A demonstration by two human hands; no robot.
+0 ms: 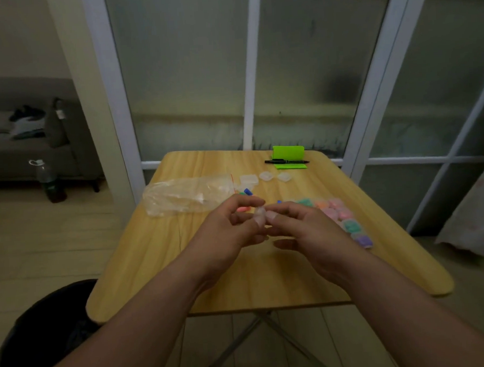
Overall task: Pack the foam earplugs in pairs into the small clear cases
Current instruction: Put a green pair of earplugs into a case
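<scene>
Your left hand (226, 230) and right hand (302, 230) met above the middle of the worktop (268, 280), and each grip pinched the same small clear case (260, 213) between thumb and fingertips. The case sat right at the point where your 2 thumbs came together. Blur hid whether anything was inside it.

Just beyond your left fingers lay loose earplugs (247, 191): 2 blue, 1 green and 1 orange-pink, the last partly hidden by your fingers. Farther back, at least 3 empty cases (265, 176) stood in a loose row. Filled cases (344, 214) ran in a band to the right of your right hand. About 7 showed, too blurred to count exactly.

1 plastic bag (185, 197) lay at the left edge, and 1 green holder (288, 152) with 1 pen (286, 162) stood at the far edge. The last purple filled case lay close to the right edge. Bare wood stretched from your hands to the near edge.
</scene>
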